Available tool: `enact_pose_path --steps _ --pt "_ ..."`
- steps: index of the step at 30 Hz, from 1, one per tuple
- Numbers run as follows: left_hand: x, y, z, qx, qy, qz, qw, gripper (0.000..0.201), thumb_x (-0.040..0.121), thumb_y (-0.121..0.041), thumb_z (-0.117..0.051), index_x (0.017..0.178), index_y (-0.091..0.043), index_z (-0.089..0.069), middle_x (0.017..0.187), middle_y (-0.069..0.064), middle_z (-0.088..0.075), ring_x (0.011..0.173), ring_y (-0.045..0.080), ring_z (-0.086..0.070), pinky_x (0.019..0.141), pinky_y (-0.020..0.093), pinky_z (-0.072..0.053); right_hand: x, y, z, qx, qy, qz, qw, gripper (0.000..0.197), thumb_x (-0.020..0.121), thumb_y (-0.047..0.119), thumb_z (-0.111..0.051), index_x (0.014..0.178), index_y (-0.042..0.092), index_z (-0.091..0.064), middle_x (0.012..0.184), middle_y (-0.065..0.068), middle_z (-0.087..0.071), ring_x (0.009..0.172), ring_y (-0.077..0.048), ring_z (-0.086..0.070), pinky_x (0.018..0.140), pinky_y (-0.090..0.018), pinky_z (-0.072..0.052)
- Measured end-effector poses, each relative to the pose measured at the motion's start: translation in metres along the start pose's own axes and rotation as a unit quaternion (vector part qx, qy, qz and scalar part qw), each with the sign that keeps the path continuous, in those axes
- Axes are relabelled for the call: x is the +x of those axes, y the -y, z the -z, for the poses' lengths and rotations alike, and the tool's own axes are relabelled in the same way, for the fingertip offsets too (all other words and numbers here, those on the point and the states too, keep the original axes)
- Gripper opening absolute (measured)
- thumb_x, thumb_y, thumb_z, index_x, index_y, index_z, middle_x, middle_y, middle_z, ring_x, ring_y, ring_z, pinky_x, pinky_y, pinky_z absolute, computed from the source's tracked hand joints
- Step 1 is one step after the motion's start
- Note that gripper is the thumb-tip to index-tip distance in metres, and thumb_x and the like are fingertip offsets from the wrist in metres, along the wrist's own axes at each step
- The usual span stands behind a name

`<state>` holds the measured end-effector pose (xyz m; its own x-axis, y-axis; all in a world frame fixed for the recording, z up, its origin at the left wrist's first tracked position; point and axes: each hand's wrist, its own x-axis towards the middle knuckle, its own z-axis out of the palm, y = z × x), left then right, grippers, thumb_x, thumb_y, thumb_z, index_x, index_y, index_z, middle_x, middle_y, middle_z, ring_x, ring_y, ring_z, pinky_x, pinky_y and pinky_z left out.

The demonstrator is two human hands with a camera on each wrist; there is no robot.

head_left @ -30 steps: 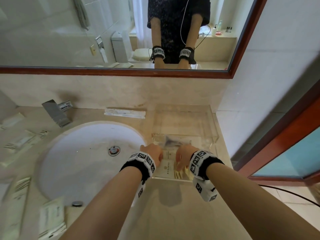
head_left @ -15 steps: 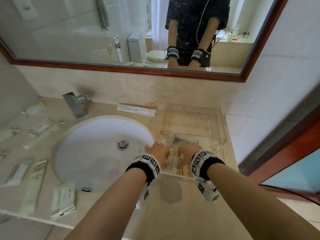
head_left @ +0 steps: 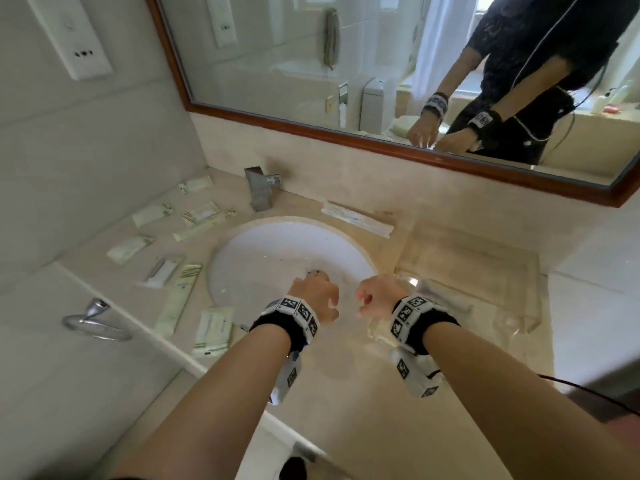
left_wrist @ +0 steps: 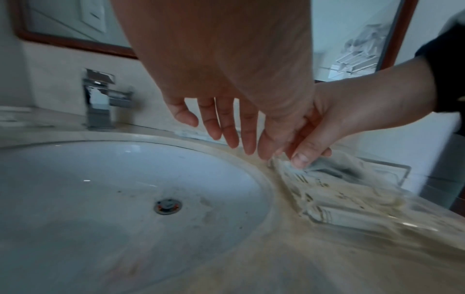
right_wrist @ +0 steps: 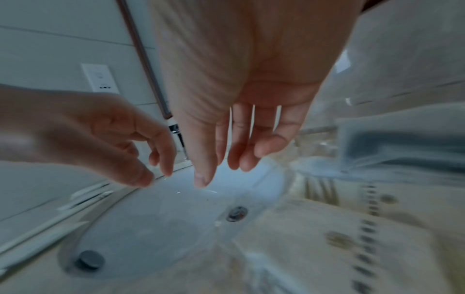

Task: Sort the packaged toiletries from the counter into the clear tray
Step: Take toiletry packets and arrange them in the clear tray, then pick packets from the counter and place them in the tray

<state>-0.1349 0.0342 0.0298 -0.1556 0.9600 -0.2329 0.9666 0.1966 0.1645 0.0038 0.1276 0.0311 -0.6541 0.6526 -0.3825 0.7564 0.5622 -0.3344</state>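
The clear tray (head_left: 519, 271) stands on the counter to the right of the sink. Cream printed packets (left_wrist: 339, 195) lie in its near end, blurred in both wrist views (right_wrist: 377, 218). My left hand (head_left: 311, 289) hovers over the sink's right rim with relaxed fingers (left_wrist: 226, 137) and holds nothing. Beside the tray's near left corner, my right hand (head_left: 374, 299) is empty too, fingers straight (right_wrist: 221, 171). Several more packets (head_left: 212, 330) lie on the counter left of the sink, and a long white one (head_left: 356, 218) lies behind it.
A white sink (head_left: 270, 258) with a metal drain sits mid-counter, and a chrome tap (head_left: 259, 192) stands behind it. A mirror (head_left: 346, 64) covers the back wall. A towel ring (head_left: 93, 320) hangs below the counter's left front edge.
Both hands have let go of the packets in the tray and drawn back left toward the sink. The head view has swung left, showing more of the left counter.
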Motion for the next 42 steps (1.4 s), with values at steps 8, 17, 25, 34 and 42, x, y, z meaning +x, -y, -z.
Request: enact_pose_path --steps 8,17,25,34,42 --pt "-0.039 0.075 0.01 0.027 -0.02 0.11 0.993 0.025 0.084 -0.029 -0.057 0.106 -0.022 -0.068 0.122 0.004 -0.055 0.121 0.024 -0.044 0.1 0.042 -0.037 0.035 0.088 -0.004 -0.022 -0.006 0.082 0.996 0.026 0.079 0.025 -0.071 0.105 0.022 -0.068 0.102 0.003 -0.064 0.099 -0.018 -0.063 0.082 -0.025 -0.048" --pt "-0.073 0.18 0.021 0.029 -0.004 0.188 0.982 0.027 0.087 -0.027 -0.056 0.111 -0.02 -0.065 0.127 0.005 -0.053 0.125 0.025 -0.045 0.105 0.044 -0.037 0.082 0.185 -0.028 -0.04 0.04 0.137 0.989 0.03 0.078 0.027 -0.074 0.106 0.017 -0.069 0.108 -0.001 -0.067 0.103 -0.021 -0.063 0.09 -0.029 -0.05" --pt "-0.076 0.251 0.014 0.018 0.02 0.229 0.973 0.029 0.087 -0.031 -0.056 0.113 -0.02 -0.062 0.127 0.005 -0.055 0.125 0.025 -0.044 0.104 0.043 -0.036 0.119 0.239 -0.062 -0.056 0.084 0.127 0.987 0.034 0.075 0.029 -0.075 0.106 0.02 -0.066 0.11 -0.001 -0.065 0.1 -0.024 -0.064 0.085 -0.031 -0.051" --pt "-0.069 0.29 -0.013 0.01 0.039 0.246 0.968 0.045 0.091 -0.046 -0.049 0.126 -0.018 -0.049 0.132 0.006 -0.051 0.124 0.026 -0.046 0.1 0.041 -0.039 0.138 0.257 -0.093 -0.07 0.147 0.081 0.983 0.046 0.066 0.034 -0.081 0.105 0.019 -0.062 0.099 0.003 -0.061 0.089 -0.02 -0.063 0.076 -0.03 -0.051" --pt "-0.064 0.292 -0.018 -0.024 0.021 0.292 0.956 0.059 0.086 -0.048 -0.061 0.128 -0.012 -0.043 0.129 0.009 -0.053 0.121 0.027 -0.05 0.096 0.041 -0.043 0.14 0.258 -0.101 -0.11 0.133 0.069 0.983 0.051 0.06 0.039 -0.081 0.1 0.021 -0.055 0.093 0.003 -0.058 0.085 -0.023 -0.062 0.079 -0.035 -0.055"
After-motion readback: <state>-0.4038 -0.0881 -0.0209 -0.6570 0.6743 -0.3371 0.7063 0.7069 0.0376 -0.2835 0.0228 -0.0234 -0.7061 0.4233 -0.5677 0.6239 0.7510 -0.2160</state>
